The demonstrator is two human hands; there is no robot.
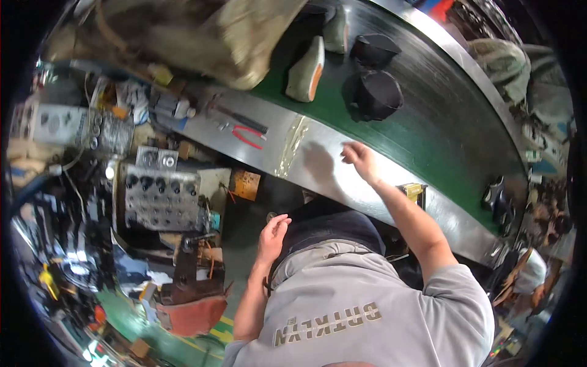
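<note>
In the head view, our right hand reaches out over the steel edge of the conveyor, fingers loosely spread, holding nothing. The nearest things are two black shoe uppers on the green belt, just beyond this hand toward the far side of the belt and a little to the right; they stand one behind the other along the belt. Our left hand hangs low beside our body, open and empty, well apart from the belt, so the right hand is clearly nearer.

Two grey shoes with orange inside lie further left on the belt. Red pliers rest on the steel edge at the left. A small orange square box sits below that edge, and a yellow box is near our right forearm.
</note>
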